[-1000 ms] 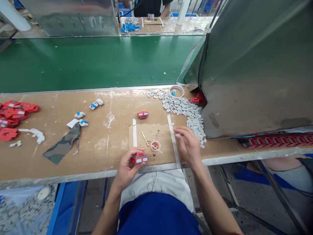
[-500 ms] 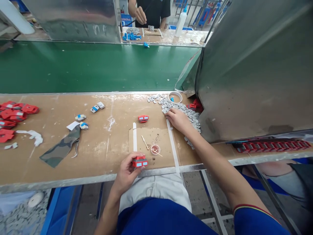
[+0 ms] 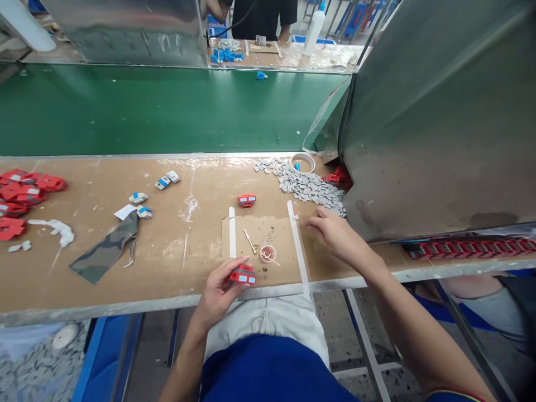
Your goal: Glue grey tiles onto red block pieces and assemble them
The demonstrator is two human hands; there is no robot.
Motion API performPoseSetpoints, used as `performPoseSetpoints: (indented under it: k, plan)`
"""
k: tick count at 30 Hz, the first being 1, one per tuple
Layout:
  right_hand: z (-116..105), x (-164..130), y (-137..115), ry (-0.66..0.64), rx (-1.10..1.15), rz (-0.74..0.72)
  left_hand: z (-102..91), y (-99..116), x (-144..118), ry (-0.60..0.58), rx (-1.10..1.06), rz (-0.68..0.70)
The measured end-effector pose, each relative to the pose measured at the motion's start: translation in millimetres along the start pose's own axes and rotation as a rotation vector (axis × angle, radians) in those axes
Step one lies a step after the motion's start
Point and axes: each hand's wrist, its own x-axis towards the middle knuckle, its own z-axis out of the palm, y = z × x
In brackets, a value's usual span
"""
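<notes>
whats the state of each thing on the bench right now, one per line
left hand: closed on a red part at the bench edge
right hand: above the bench beside the grey pile, grip unclear
second red part: lying loose, untouched
grey pile: heaped loose
cup: upright, open, stick in it
tape roll: lying flat
cloth: lying flat

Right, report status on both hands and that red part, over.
Left hand grips small red plastic part with blue-grey faces at bench edge. Right hand above bench beside pile of grey tiles, contents unclear. Small pink cup sits between hands.
</notes>
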Motion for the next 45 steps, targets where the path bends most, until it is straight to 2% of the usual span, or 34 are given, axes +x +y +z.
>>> performPoseSetpoints:
  k: [3, 6, 10, 14, 16, 19, 21, 25, 28, 31, 35, 45]
  plan:
    - [7.8, -3.7, -6.1, -0.122, -0.067, 0.045, -0.7, -1.1, -0.6, 0.003, -0.006, 0.001]
    - [16.1, 0.8, -7.6, -0.118, 0.093, -0.010, -1.3, -2.3, -1.9, 0.009, -0.024, -0.016]
    - [30.1, -3.7, -5.8, 0.011, 0.375, 0.014, -1.2, -3.8, -3.6, 0.002, -0.065, -0.053]
    - [48.9, -15.8, -6.0, 0.204, 0.439, 0.082, 0.2, -2.2, -2.2, -0.025, -0.155, -0.023]
    - [53.2, -18.9, -6.5, 0.260, 0.459, 0.098, 0.7, -0.2, -0.8, -0.043, -0.193, 0.011]
    - [47.0, -25.5, -12.2, 0.300, 0.520, 0.107, 0.3, 1.8, 0.6, -0.072, -0.201, 0.039]
    - [36.4, -36.6, -24.6, 0.335, 0.628, 0.099, -0.4, 2.0, 0.6, -0.086, -0.190, 0.044]
    - [18.6, -68.9, -73.0, 0.415, 0.932, 0.087, -1.0, 1.1, -0.8, -0.133, -0.186, 0.018]
    - [21.0, -80.9, -110.8, 0.358, 1.035, 0.050, -0.8, 0.6, -1.8, -0.151, -0.244, -0.020]
    - [31.1, -75.3, -130.5, 0.247, 1.057, 0.030, -0.9, -0.5, -2.3, -0.166, -0.257, -0.035]
    - [39.0, -62.4, -133.8, 0.150, 1.039, 0.019, -1.9, -3.0, -2.6, -0.163, -0.201, -0.020]
    - [38.3, -57.9, -135.3, 0.049, 0.937, -0.003, -2.1, -6.1, -5.0, -0.150, -0.106, -0.032]
